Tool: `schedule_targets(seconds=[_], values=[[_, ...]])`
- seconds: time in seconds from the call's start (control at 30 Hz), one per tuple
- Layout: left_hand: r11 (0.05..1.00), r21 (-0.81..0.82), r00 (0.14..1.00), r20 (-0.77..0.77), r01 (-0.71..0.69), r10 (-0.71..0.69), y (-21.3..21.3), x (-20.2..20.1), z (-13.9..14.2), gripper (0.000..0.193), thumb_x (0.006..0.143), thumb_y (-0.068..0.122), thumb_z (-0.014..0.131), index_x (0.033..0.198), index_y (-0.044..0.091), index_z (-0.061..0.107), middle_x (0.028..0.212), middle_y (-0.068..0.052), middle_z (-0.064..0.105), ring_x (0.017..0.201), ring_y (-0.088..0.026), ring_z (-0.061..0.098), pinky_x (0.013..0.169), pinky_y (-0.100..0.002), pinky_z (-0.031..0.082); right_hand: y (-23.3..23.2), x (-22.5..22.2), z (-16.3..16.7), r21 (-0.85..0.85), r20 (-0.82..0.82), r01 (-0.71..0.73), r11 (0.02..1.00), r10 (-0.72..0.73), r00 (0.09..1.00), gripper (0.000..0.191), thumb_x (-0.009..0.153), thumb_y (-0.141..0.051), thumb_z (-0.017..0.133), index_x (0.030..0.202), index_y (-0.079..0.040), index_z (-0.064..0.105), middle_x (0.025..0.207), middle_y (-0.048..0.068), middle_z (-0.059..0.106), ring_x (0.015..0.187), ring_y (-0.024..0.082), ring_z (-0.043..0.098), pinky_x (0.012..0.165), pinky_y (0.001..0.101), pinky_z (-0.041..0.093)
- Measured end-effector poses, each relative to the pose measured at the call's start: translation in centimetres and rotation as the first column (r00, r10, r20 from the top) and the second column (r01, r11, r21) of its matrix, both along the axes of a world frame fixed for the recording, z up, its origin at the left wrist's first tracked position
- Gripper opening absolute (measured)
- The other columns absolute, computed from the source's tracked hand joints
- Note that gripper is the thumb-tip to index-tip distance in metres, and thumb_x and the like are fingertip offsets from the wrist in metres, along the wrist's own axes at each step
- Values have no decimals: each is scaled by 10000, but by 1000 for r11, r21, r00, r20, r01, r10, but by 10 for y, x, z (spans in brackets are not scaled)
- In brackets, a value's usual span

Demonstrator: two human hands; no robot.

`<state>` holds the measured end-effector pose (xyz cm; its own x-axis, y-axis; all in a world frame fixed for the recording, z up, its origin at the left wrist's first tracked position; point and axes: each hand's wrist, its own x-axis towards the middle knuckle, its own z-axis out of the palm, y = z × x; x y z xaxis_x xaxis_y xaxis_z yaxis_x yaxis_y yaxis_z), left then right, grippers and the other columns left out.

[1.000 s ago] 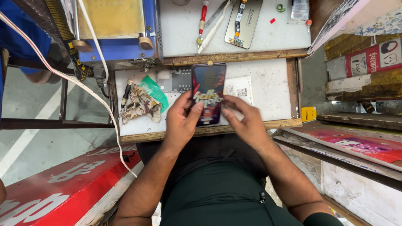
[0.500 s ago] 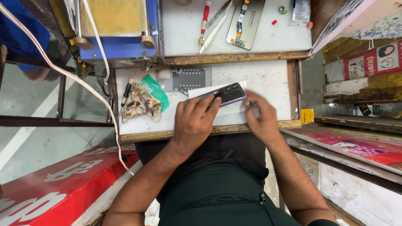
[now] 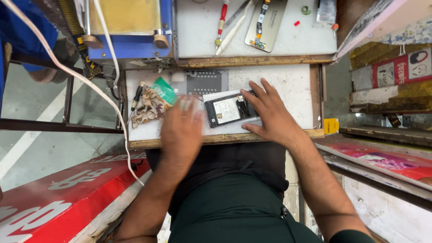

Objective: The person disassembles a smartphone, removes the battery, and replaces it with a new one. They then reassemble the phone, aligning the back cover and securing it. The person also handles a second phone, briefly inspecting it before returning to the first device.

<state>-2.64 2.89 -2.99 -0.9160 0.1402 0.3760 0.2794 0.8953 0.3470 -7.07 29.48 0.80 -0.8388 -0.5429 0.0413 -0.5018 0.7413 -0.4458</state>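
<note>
Black opened phone (image 3: 231,110) lies back-off, innards up, mid-frame on white tray (image 3: 297,85), right hand (image 3: 270,114) flat with fingers spread pinning its right end, left hand (image 3: 182,130) blurred, open, empty beside it; internal work apparently unstarted.
</note>
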Motion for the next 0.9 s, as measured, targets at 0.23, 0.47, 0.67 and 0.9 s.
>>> schedule_targets(seconds=[0.23, 0.47, 0.67, 0.9], values=[[960, -38, 941, 191, -278, 280, -66, -6, 5, 491, 810, 108, 775, 1283, 72, 651, 1137, -173, 616, 973, -369, 682, 807, -469, 583, -2, -18, 8, -26, 84, -73, 997, 75, 994, 850, 676, -265, 923, 1417, -135, 526, 1446, 155, 538, 1434, 388, 402, 1190, 501, 381], [932, 279, 973, 60, -232, 224, -64, -1, 6, 396, 818, -102, 653, 1173, 42, 753, 1051, -162, 616, 961, -345, 674, 823, -451, 575, 1, -9, 2, -86, 141, -62, 994, 74, 987, 746, 674, -269, 931, 1315, -106, 587, 1397, 136, 584, 1419, 350, 453, 1242, 535, 292], [912, 408, 989, -119, -31, 86, -52, -18, 12, 324, 821, -151, 642, 1074, 35, 721, 1273, -161, 637, 1164, -329, 683, 958, -391, 604, -9, -1, 15, 35, 46, -70, 997, 68, 997, 733, 678, -306, 909, 1331, -144, 617, 1423, 147, 561, 1444, 468, 325, 1180, 592, 265], [981, 189, 989, -126, -52, 77, -32, -28, 10, 266, 712, -11, 807, 952, 39, 703, 990, -141, 584, 966, -358, 625, 835, -480, 573, -52, 11, 21, -195, -26, -114, 974, 111, 994, 574, 898, -292, 789, 1414, -145, 586, 1465, 121, 589, 1481, 397, 413, 1205, 541, 388]])
